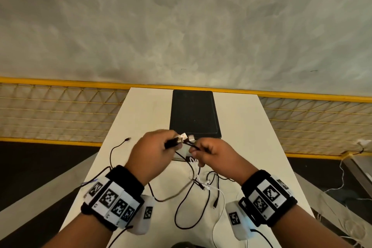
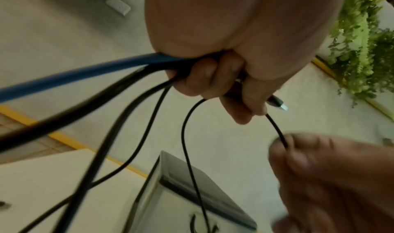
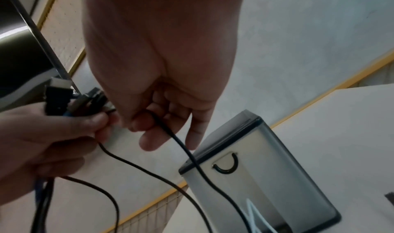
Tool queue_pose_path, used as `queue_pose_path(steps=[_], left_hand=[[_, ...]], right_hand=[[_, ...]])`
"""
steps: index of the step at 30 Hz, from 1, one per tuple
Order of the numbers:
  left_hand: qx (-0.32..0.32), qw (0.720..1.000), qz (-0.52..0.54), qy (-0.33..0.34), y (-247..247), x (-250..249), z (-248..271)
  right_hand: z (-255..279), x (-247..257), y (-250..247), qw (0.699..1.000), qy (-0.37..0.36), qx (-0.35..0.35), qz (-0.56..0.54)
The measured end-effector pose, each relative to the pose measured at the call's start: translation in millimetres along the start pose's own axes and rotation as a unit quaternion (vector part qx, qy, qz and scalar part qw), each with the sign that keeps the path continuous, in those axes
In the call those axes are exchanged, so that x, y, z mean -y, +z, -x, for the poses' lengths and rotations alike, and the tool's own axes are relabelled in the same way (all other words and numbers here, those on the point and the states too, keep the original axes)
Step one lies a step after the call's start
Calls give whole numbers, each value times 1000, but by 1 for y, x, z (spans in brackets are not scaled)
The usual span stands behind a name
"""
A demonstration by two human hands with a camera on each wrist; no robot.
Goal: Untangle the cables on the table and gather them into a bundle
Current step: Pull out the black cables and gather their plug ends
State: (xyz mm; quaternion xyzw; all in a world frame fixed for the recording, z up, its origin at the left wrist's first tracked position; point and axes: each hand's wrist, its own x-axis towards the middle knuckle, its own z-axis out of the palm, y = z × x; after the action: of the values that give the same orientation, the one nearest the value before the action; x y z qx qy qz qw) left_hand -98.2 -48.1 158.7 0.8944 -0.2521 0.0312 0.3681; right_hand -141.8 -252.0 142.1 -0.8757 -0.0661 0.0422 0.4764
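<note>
- Left hand [image 1: 153, 151]: raised above the white table [image 1: 251, 137], fingers curled round a bunch of cable ends, a blue cable [image 2: 74, 74] and several black cables [image 2: 89, 105], with the plugs [image 1: 186, 137] sticking out toward the far side.
- Right hand [image 1: 213, 157]: just right of the left hand, thumb and fingertips pinching one thin black cable [image 3: 181, 145].
- Loose cables [image 1: 201, 197]: black and white, tangled on the near part of the table under both hands.
- Black-topped box [image 1: 194, 115]: at the table's far end.
</note>
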Motion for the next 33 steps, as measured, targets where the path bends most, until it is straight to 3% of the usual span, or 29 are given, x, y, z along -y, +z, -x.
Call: queue_pose_path(steps=[3,6,8,12,18,23,26,29,31,33], left_hand=[[-80,994,61,-53,-33,4,-4],[-226,963,103,-107,-78,9,-8],[-269,950,90,-132,-103,19,-10],[-235,958,21,-164,-105,33,-6],[-172,984,-27,-32,-53,2,10],[-272,962,31,-8,-67,-17,7],[-286,955,80,-24,-89,-17,4],[-288,950,117,-24,-91,-17,5],[-240,963,123,14,-80,-22,5],[-129,987,68,66,-56,-29,5]], right_hand=[[1,-16,2,999,34,24,17],[7,-37,2,996,82,18,35],[10,-46,2,995,96,11,39],[6,-39,4,997,72,-12,24],[-3,-17,1,996,20,-86,-31],[-10,-26,-11,977,89,-194,-19],[-7,-42,-19,957,158,-238,-44],[-3,-46,-20,957,162,-236,-33],[-3,-39,-14,969,132,-208,-19],[-4,-25,-6,983,87,-165,-10]])
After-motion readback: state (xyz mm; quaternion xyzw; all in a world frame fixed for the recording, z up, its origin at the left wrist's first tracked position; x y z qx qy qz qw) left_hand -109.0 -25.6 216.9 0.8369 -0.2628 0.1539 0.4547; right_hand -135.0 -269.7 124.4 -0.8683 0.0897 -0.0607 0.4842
